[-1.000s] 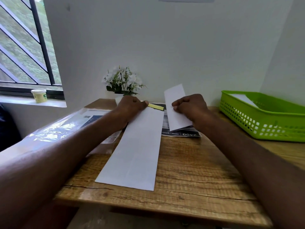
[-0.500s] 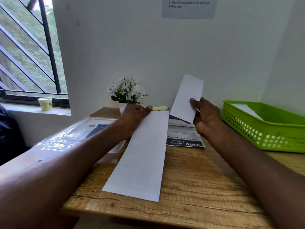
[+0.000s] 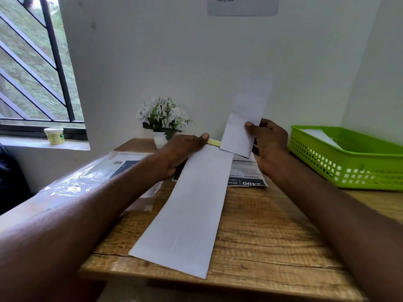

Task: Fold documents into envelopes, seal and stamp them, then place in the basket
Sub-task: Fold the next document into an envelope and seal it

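A long white envelope (image 3: 189, 212) lies lengthwise on the wooden table (image 3: 268, 236), its near end at the front edge. My left hand (image 3: 183, 149) holds the envelope's far end, thumb on top. My right hand (image 3: 267, 140) grips a folded white document (image 3: 244, 125) and holds it upright, its lower edge just above the envelope's far end. A green plastic basket (image 3: 349, 168) sits at the right with a white sheet inside.
A printed sheet marked 2400 (image 3: 246, 177) lies under the right hand. A clear plastic pack (image 3: 87, 177) lies at the left. A small pot of white flowers (image 3: 163, 120) stands against the wall. A yellow strip (image 3: 214, 142) shows behind the envelope. A tub (image 3: 54, 135) sits on the windowsill.
My right hand has lifted the folded document off the printed sheet and brought it upright over the envelope's far end. My left hand stays at that end.
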Motion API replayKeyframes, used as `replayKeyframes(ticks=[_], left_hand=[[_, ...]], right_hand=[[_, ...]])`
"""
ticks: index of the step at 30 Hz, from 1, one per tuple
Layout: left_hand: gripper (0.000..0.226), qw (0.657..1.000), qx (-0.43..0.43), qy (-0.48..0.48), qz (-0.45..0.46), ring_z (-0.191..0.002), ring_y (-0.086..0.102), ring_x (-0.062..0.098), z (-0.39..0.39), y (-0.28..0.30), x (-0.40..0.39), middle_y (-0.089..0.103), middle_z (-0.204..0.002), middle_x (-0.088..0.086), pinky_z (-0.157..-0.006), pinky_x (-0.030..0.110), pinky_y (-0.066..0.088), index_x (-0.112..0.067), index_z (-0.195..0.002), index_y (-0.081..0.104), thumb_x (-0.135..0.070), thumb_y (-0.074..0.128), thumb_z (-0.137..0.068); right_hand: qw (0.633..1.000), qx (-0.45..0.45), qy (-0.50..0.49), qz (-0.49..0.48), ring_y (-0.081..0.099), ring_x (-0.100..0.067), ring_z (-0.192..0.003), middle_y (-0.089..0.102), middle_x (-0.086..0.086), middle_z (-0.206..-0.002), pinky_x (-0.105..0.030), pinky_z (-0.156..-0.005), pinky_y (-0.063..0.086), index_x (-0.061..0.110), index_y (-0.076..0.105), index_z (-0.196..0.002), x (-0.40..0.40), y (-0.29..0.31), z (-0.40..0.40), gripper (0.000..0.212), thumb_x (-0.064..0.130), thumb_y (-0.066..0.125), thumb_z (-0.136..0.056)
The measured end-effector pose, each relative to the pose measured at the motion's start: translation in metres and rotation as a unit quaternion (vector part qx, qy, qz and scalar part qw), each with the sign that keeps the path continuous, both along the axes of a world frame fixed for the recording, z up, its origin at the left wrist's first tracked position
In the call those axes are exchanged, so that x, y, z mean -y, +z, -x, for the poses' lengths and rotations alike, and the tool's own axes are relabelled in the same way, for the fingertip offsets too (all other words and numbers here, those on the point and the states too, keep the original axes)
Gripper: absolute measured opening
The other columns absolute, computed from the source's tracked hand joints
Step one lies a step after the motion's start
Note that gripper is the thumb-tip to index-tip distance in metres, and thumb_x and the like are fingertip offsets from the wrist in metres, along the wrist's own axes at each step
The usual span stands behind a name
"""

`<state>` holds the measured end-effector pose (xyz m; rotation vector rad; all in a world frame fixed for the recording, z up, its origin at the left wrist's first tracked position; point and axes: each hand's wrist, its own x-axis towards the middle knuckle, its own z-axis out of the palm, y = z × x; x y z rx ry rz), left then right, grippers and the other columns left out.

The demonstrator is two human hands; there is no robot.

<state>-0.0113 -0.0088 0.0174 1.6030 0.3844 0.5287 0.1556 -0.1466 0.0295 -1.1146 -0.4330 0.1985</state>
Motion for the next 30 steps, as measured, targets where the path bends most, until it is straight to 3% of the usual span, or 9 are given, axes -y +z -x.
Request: replayKeyframes(ticks=[2, 4, 7, 11, 14, 18, 22, 30], left_hand=[[0.041, 1.0, -0.01, -0.024, 0.001, -0.088, 0.076, 0.033, 0.0002, 0.0003, 0.0004, 0.076, -0.104, 0.021, -0.078, 0.045, 0.064, -0.003, -0.103, 0.07, -0.038, 0.08, -0.085], [0.023, 0.997, -0.017, -0.067, 0.015, -0.084, 0.076, 0.028, 0.0015, 0.0011, 0.0022, 0.076, -0.104, 0.019, -0.07, 0.037, 0.063, -0.003, -0.108, 0.069, -0.018, 0.076, -0.092], [0.038, 0.993, -0.015, -0.115, 0.013, -0.097, 0.076, 0.032, 0.0028, 0.0013, 0.0048, 0.074, -0.119, 0.021, -0.078, 0.041, 0.065, 0.0, -0.127, 0.066, 0.0, 0.073, -0.09], [0.048, 0.995, -0.018, -0.097, 0.003, -0.111, 0.072, 0.041, 0.0014, -0.0001, 0.0019, 0.074, -0.121, 0.022, -0.086, 0.047, 0.063, -0.002, -0.13, 0.066, 0.003, 0.078, -0.084], [0.053, 0.997, -0.021, -0.072, -0.003, -0.109, 0.072, 0.042, 0.0006, -0.0002, -0.0031, 0.075, -0.117, 0.02, -0.091, 0.054, 0.06, -0.007, -0.127, 0.069, 0.002, 0.084, -0.077], [0.055, 0.998, -0.013, -0.061, -0.018, -0.104, 0.075, 0.037, 0.0006, 0.0015, -0.0028, 0.076, -0.116, 0.017, -0.086, 0.049, 0.063, -0.013, -0.126, 0.071, 0.003, 0.085, -0.075], [0.056, 0.998, -0.01, -0.055, -0.033, -0.105, 0.075, 0.034, 0.0003, 0.001, -0.0007, 0.077, -0.116, 0.013, -0.088, 0.047, 0.063, -0.015, -0.126, 0.071, 0.001, 0.086, -0.075], [0.055, 0.997, -0.009, -0.066, -0.041, -0.108, 0.074, 0.038, 0.0012, 0.0006, 0.0018, 0.077, -0.116, 0.015, -0.092, 0.052, 0.061, -0.011, -0.129, 0.069, 0.002, 0.084, -0.078]], right_hand=[[1.0, 0.005, -0.015, -0.004, 0.072, -0.028, -0.087, 0.077, -0.012, -0.101, -0.04, -0.07, 0.061, 0.016, 0.072, -0.088, -0.0004, -0.0012, -0.002, 0.014, 0.003, 0.076, -0.086], [0.999, 0.023, -0.033, -0.001, 0.075, -0.03, -0.092, 0.078, -0.01, -0.1, -0.047, -0.077, 0.064, 0.017, 0.073, -0.088, -0.0012, -0.002, -0.0029, 0.014, 0.005, 0.078, -0.084], [0.997, 0.047, -0.052, 0.013, 0.076, -0.026, -0.093, 0.079, -0.002, -0.095, -0.052, -0.086, 0.062, 0.025, 0.074, -0.084, -0.0015, -0.001, -0.0019, 0.018, 0.01, 0.081, -0.076], [0.995, 0.076, -0.056, 0.006, 0.076, -0.026, -0.091, 0.08, -0.002, -0.091, -0.052, -0.087, 0.061, 0.026, 0.074, -0.084, -0.0014, 0.0013, 0.0007, 0.02, 0.009, 0.081, -0.074], [0.992, 0.101, -0.078, 0.01, 0.077, -0.021, -0.089, 0.08, -0.001, -0.09, -0.048, -0.086, 0.062, 0.024, 0.073, -0.084, -0.0017, 0.0027, 0.0002, 0.021, 0.005, 0.08, -0.079], [0.989, 0.118, -0.088, 0.009, 0.076, -0.018, -0.085, 0.08, 0.0, -0.091, -0.039, -0.079, 0.061, 0.022, 0.074, -0.089, -0.0013, 0.0022, -0.0013, 0.018, 0.008, 0.081, -0.078], [0.986, 0.15, -0.073, 0.011, 0.077, -0.02, -0.09, 0.08, 0.0, -0.093, -0.046, -0.089, 0.061, 0.024, 0.073, -0.087, -0.0016, 0.0019, 0.0016, 0.021, 0.006, 0.081, -0.079], [0.977, 0.193, -0.084, 0.043, 0.076, -0.012, -0.087, 0.079, 0.008, -0.09, -0.041, -0.086, 0.062, 0.027, 0.073, -0.086, 0.001, 0.0027, 0.0055, 0.023, 0.008, 0.083, -0.078]])
